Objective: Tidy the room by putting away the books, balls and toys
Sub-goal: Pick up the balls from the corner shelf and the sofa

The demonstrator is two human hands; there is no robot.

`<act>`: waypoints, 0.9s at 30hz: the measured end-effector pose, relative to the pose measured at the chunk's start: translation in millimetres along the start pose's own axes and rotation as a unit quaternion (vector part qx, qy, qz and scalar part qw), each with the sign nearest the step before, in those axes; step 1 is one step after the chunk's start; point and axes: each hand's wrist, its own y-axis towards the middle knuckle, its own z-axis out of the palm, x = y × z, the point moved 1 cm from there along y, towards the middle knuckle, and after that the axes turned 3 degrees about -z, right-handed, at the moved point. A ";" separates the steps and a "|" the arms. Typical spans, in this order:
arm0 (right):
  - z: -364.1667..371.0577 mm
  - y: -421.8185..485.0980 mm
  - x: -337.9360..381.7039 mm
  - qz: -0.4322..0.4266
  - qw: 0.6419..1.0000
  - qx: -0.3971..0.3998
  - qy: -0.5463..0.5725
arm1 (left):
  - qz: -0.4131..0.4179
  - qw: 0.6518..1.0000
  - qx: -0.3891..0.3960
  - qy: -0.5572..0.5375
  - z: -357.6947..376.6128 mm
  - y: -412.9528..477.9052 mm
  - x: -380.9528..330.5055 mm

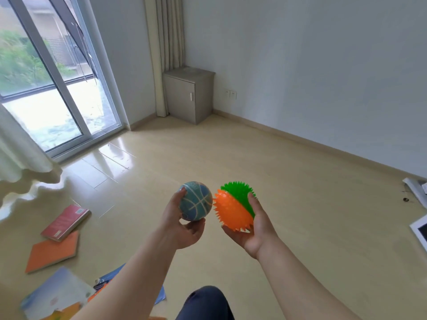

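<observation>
Head view, task items in hand.
1. Blue ball (196, 200), basketball-lined: your left hand (182, 225) cups it from below, with the thumb up its left side and fingertips curled under. It is held clear of the floor (300, 204), centre of view.
2. Spiky ball (233, 204), half orange, half green: your right hand (256, 229) cradles it, palm under the orange half and thumb across the green. Its spikes reach the blue ball; contact between the two cannot be told. Holding one ball per hand looks like a way to carry both in a single trip.

Head view, task items on the floor.
3. Red book (65, 222), near left, lying partly over the orange book (53, 252).
4. Pale blue book (55, 294), nearer still, among more loose books at the bottom edge.

Head view, surroundings.
5. Grey cabinet (189, 95), door closed, in the far corner; a likely store, though that is a guess.
6. Glass door (57, 88), far left; curtain (20, 153), near left.
7. Papers (416, 190), right edge.
8. Your knee (208, 301), bottom centre.

Obstructions: the open floor leads to the cabinet, but with both hands full you have none free for its door.
</observation>
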 end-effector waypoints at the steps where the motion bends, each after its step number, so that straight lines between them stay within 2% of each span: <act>1: 4.1 15.6 10.5 -0.001 1.000 0.000 0.001 | -0.001 1.000 0.001 0.005 13.4 10.6 -8.0; 8: 62.2 149.4 91.4 0.010 1.000 -0.001 0.004 | -0.001 0.999 0.024 0.045 107.1 114.4 -107.2; 14: 157.4 275.2 175.3 0.024 1.000 0.008 0.011 | 0.029 0.999 0.024 0.034 203.2 190.5 -228.1; 21: 228.5 390.1 235.9 0.046 0.999 0.018 0.010 | 0.018 0.998 -0.027 0.055 269.6 258.5 -320.2; 27: 295.1 525.6 309.4 0.049 0.998 0.047 -0.016 | 0.068 0.993 -0.051 0.077 364.9 347.4 -424.3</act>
